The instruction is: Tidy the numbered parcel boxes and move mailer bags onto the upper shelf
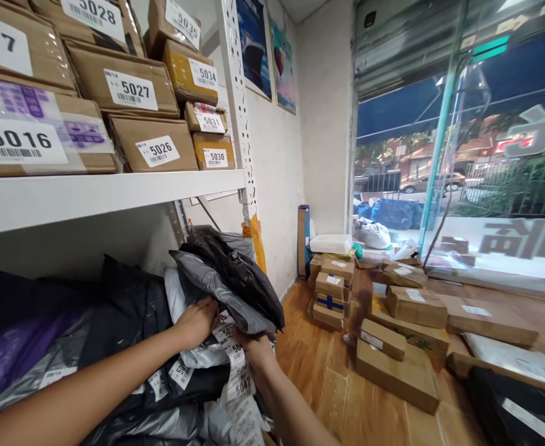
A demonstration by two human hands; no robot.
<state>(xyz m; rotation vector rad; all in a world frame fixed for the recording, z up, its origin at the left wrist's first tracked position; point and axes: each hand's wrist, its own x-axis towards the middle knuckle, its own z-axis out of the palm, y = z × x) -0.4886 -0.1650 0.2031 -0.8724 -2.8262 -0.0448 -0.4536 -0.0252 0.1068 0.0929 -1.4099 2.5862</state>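
The left hand (pixel 197 321) lies nearest, its fingers curled over and gripping the edge of a grey mailer bag (pixel 217 288) at the front of the lower shelf. Just beside it the right hand (pixel 254 347) comes up from below, its fingers tucked under the same bag and mostly hidden, so how far they close cannot be told, though they bear against the bag's underside. The grey mailer bag sits on top of a heap of soft parcels (pixel 193 384) with white numbered labels, near the right end of that shelf, and a black mailer bag (pixel 239 272) rests on top of it, tilted up toward the upright post (pixel 238 93). Further left along the lower shelf lie dark and purple bags (pixel 26 334). Above, the white shelf board (pixel 114 192) carries brown cartons marked 5016 (pixel 19 139), 5026 (pixel 157 150), 5027 (pixel 130 90) and 5030 (pixel 215 157). Beyond the shelf's right end, cardboard boxes (pixel 393 347) lie scattered on the wooden floor (pixel 319 371), reaching to the glass shopfront (pixel 462 155) at the far side.
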